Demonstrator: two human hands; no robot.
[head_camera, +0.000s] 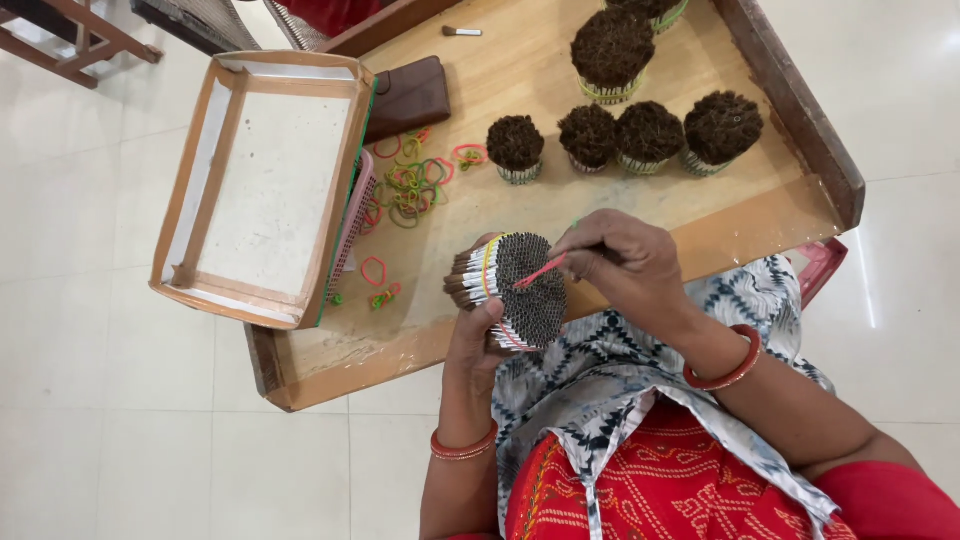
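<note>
While left hand cradling bundle, right-hand grip pinching stick.

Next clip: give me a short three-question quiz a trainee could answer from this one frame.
1. True or false: the left hand holds the bundle of thin tubes while the right hand works at its end with a pink stick.
2. Where do most of the loose rubber bands lie? A) inside the empty tray B) on the wooden board between tray and small bundles C) on the floor
3. Fill in: the brown pouch lies beside the tray's ____ corner, far or near from the person.

Key: 1 true; 2 B; 3 far.
</note>
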